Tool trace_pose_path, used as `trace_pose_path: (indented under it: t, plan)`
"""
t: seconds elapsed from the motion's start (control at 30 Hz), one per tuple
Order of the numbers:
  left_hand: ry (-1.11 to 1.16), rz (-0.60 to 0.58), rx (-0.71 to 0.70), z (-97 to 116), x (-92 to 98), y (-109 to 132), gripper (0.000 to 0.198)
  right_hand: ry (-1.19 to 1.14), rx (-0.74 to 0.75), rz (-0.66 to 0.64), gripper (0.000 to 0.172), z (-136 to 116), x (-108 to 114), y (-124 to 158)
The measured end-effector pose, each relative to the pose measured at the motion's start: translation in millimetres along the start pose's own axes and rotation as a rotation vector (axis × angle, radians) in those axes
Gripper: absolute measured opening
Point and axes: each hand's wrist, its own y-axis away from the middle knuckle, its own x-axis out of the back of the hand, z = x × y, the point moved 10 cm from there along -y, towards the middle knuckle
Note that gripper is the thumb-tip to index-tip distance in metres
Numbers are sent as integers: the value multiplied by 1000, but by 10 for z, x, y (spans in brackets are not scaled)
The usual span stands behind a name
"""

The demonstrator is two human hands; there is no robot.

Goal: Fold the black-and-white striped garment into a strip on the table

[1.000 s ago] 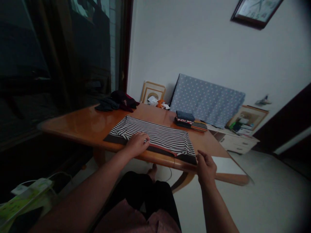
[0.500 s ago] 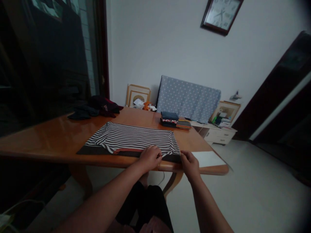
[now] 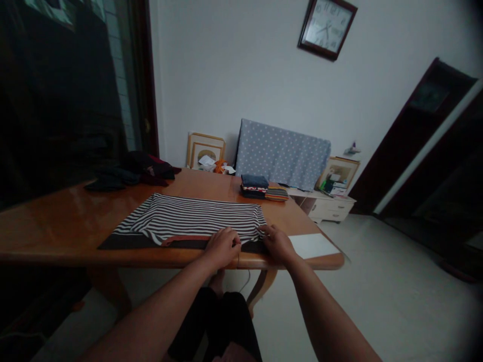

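Observation:
A black-and-white striped garment [image 3: 196,221] with a dark hem and a red band lies flat on the wooden table [image 3: 56,226]. My left hand [image 3: 223,246] rests with curled fingers on its near edge, right of the middle. My right hand [image 3: 276,242] sits at the garment's near right corner, fingers pinched on the cloth. The two hands are close together, about a hand's width apart.
A stack of folded clothes [image 3: 260,186] stands at the table's far right. A heap of dark clothes [image 3: 132,171] lies at the far left. A white sheet [image 3: 315,245] lies on the near right corner. Behind are a dotted cushion [image 3: 283,153], picture frames and a low cabinet.
My left hand has slid right along the garment's near edge toward my right hand. My right hand has moved from the table's edge onto the garment's right corner. The view has swung right.

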Motion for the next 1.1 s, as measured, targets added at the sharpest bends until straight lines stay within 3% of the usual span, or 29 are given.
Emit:
trace_pose_path:
  t: [0.2, 0.37, 0.63, 0.77, 0.97, 1.1]
  plan:
    - [134, -16, 10, -89, -4, -64, 8, 15, -12, -13, 24, 11, -47, -126]
    - [195, -34, -15, -73, 10, -44, 12, -54, -107, 93, 24, 172, -24, -155]
    - [67, -65, -75, 56, -9, 9, 10, 19, -155, 124, 25, 303, 93, -48]
    - [79, -78, -108, 82, -6, 15, 14, 29, -93, 183, 27, 135, 156, -20]
    - [88, -93, -125, 78, -9, 22, 17, 227, -55, 25, 25, -102, -26, 19]
    - [83, -92, -118, 72, -12, 23, 17, 258, -62, 77, 24, -205, 14, 40]
